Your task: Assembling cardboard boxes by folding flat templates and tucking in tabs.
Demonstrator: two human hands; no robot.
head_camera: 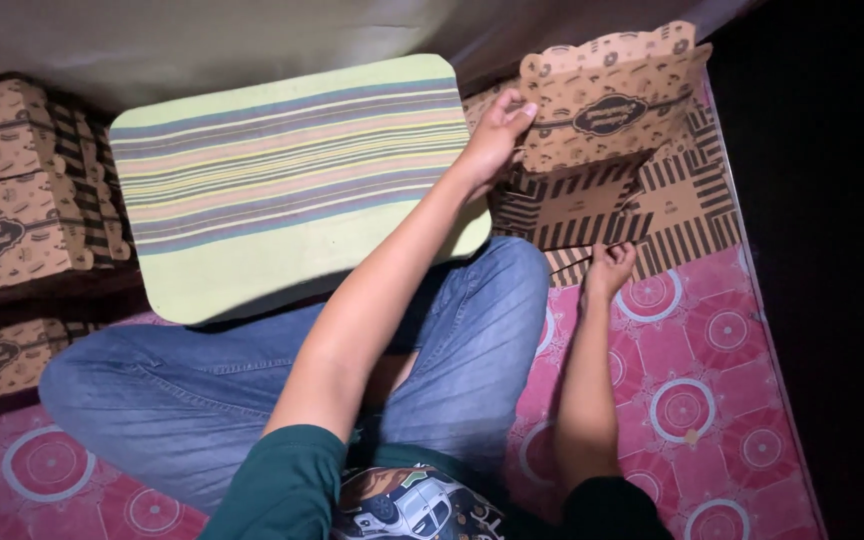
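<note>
1. Pink patterned mat (712, 330) under both hands and under the crossed legs in blue jeans.
2. Striped tray (292, 180), pale green with coloured bands, lying just left of the left hand, its corner resting over the knee.
3. Stack of closed brown printed boxes (12, 190), well apart from both hands, far to the left beyond the tray.
4. Half-folded box (617, 150) of brown printed card with striped flaps, between and ahead of the two hands, lying on more flat striped card on the mat; scalloped lid standing upright at the back.
5. Left hand (497, 130) reaching across the body, fingers curled and gripping the left edge of the upright lid, thumb on the near side.
6. Right hand (610, 268) lower and nearer the body, fingers bent down onto the front striped flap of the box, pressing or pinching its edge; cannot tell which, fingertips hidden.
7. Green sleeves and a printed shirt front at the bottom edge, behind both forearms.
</note>
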